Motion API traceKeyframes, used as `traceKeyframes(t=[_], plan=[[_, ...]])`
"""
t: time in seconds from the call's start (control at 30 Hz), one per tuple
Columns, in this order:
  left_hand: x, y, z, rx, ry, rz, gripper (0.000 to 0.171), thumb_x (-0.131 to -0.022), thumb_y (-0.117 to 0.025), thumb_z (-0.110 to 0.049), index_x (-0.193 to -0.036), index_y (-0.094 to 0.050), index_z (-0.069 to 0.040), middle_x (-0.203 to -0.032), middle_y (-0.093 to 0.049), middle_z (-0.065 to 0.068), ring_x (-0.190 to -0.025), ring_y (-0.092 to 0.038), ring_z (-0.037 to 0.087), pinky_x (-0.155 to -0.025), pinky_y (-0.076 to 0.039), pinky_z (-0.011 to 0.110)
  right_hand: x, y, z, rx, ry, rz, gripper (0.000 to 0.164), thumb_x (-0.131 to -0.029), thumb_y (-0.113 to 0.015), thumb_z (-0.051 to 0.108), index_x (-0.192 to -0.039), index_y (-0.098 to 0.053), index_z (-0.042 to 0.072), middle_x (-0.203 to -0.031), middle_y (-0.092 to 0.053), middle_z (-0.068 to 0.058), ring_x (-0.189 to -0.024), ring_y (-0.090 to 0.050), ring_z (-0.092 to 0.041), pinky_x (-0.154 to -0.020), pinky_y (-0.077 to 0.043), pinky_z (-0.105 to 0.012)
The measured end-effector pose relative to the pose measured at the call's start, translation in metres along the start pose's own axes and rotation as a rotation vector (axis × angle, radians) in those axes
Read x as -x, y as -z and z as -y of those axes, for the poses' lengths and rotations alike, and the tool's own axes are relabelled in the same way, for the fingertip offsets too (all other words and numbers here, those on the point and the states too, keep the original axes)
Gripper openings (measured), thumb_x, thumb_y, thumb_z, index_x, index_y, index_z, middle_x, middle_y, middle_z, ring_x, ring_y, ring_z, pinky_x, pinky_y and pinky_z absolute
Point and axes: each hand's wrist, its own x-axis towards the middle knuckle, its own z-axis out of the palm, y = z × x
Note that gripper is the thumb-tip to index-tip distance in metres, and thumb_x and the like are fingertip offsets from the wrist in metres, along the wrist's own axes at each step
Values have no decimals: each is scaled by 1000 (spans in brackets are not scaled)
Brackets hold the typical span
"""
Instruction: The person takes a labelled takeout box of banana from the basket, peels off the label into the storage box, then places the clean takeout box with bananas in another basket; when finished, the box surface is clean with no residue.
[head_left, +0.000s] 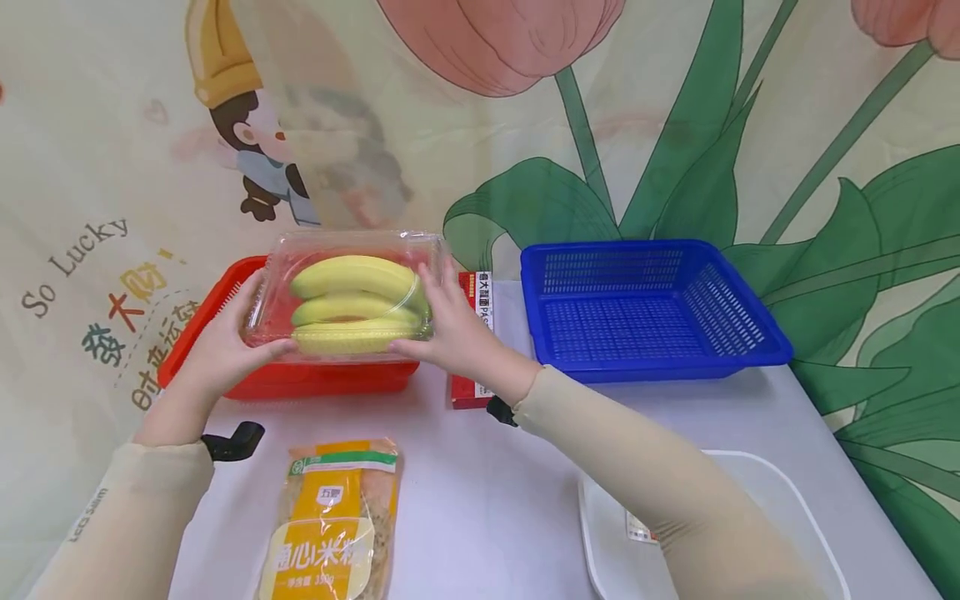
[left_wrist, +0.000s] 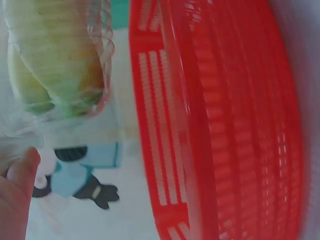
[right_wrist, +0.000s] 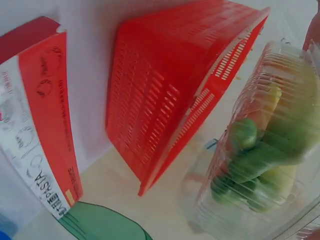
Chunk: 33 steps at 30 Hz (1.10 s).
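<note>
Both hands hold a clear plastic box [head_left: 272, 275] up above the red basket [head_left: 330, 382]. Yellow bananas with greenish ends [head_left: 358, 275] show through the plastic. The left hand [head_left: 225, 346] grips the box's left side, thumb along the near edge. On the opposite side the right hand [head_left: 459, 327] grips it, with fingers on the far right and thumb at the near corner. In the left wrist view, part of the left hand [left_wrist: 20, 187] touches the plastic beside the red basket's wall [left_wrist: 245, 130]. The right wrist view has the box [right_wrist: 210, 215] tilted outside the basket's rim.
A blue basket [head_left: 660, 367] stands at the back right. Between the baskets lies a red and white pasta box [head_left: 468, 393]. A yellow-labelled food packet [head_left: 330, 517] lies at the front, and a white tray [head_left: 600, 533] sits partly beneath the right forearm. A printed cloth [head_left: 450, 125] hangs behind.
</note>
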Motion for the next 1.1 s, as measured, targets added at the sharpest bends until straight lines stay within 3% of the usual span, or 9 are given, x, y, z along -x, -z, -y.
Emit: traceKeyframes(t=[0.13,0.2,0.37,0.6,0.83,1.1], plan=[[-5,8,13,-45,66,25,96,-81,-63,-42,-146,7,-31,-142,-25,23,-121,-30,42,-87,-41,63,-18,-14,0,-11,-22,14,101,-74,-70,45,-147,-8,16,-154,7,-4,-142,-2,-25,-107,-28,-48],[-6,11,17,-63,97,54,99,-80,-62,-45,-145,11,-28,-143,-22,26,-122,-27,45,-88,-37,65,-25,-21,0,-12,-33,21,100,-74,-69,47,-147,-9,17,-154,3,-5,-142,-2,-23,-108,-27,-49],[-11,13,25,-89,144,113,105,-78,-63,-50,-144,15,-26,-143,-20,27,-123,-26,47,-89,-36,66,-37,-35,-3,1,-52,18,99,-75,-68,48,-147,-9,16,-154,1,-6,-142,-1,-22,-110,-23,-47],[-20,16,34,-155,199,87,108,-75,-63,-55,-145,14,-24,-145,-17,28,-123,-24,49,-89,-30,70,-49,-51,-13,59,-41,15,99,-75,-64,54,-147,-9,13,-154,-2,-6,-142,0,-20,-115,-9,-43],[-26,12,45,-127,212,91,109,-75,-62,-56,-144,15,-24,-149,-8,26,-129,-17,49,-91,-30,69,-57,-55,-19,140,-41,14,99,-75,-62,57,-147,-11,12,-154,-10,-5,-142,-4,-18,-114,-3,-48],[-25,3,65,-115,236,132,110,-73,-62,-60,-146,9,-18,-144,-16,29,-125,-20,48,-89,-37,65,-62,-68,-24,237,-74,78,99,-75,-59,61,-146,-14,8,-153,-11,-8,-141,-11,-20,-113,1,-49]])
